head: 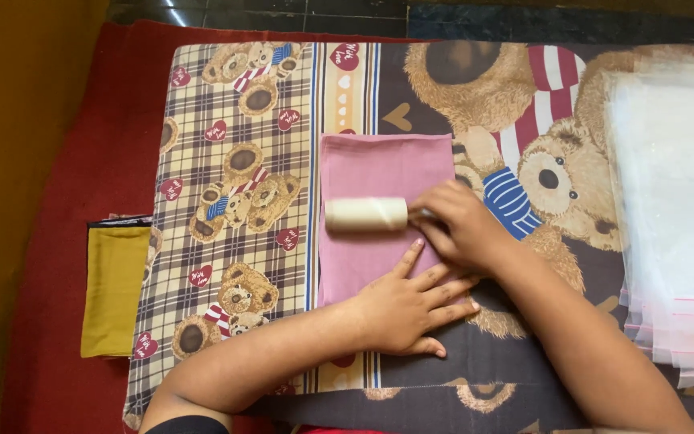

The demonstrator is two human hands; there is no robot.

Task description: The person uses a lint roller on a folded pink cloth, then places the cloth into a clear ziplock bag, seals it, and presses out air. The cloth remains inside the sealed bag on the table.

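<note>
A folded pink cloth (383, 213) lies at frame centre on a teddy-bear sheet (234, 201). The right hand (463, 225) grips a lint roller (365, 214) on it; the left hand (407, 301) presses flat, fingers spread, on its lower edge.

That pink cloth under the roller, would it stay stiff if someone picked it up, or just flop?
The pink cloth would probably flop: it lies thin and flat on the bear-print sheet. It may slide when pushed, since the left hand presses it down while the right hand works the roller. It looks light.
</note>
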